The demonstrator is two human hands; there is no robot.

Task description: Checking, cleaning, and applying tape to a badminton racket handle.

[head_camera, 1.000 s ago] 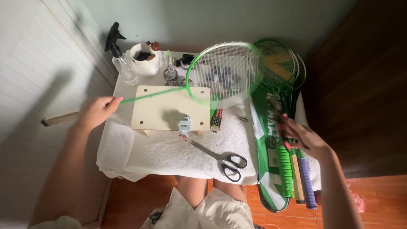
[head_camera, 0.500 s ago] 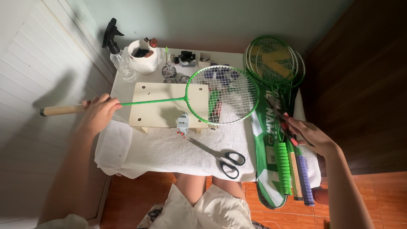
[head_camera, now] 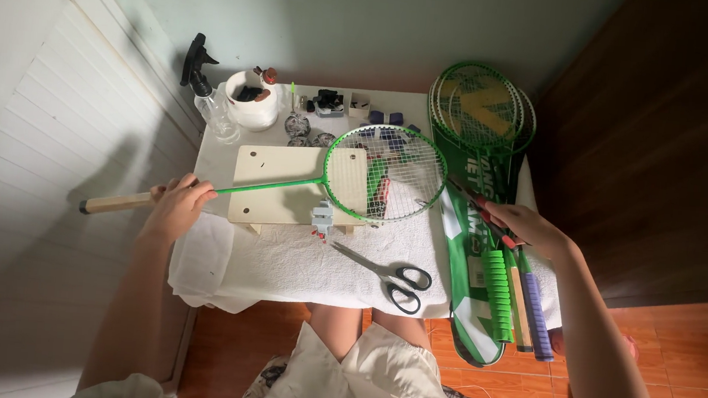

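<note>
1. While the left hand (head_camera: 173,208) has its grip closed round the green racket (head_camera: 303,184) where the wooden handle meets the shaft, the strung head hangs over the wooden board (head_camera: 277,185) and the small grey clamp tool (head_camera: 322,218). Held so far from the head, the racket could swing or dip, and the frame might knock the clamp off the board's edge.
2. The right hand (head_camera: 528,229) rests on the stacked rackets (head_camera: 479,116) in the green bag (head_camera: 474,254), fingers curled over a thin red-tipped shaft; whether that grip is fully closed I cannot tell. A loose hold could let the pile slide off the bench (head_camera: 219,160) edge.
3. Open scissors (head_camera: 390,276) lie on the white towel (head_camera: 279,261) just below the racket head, near the lap. A dragged sleeve or towel could send them to the floor.
4. The spray bottle (head_camera: 208,94) and white cup (head_camera: 252,103) stand close behind the board; a backward sweep of the racket head might tip them.
</note>
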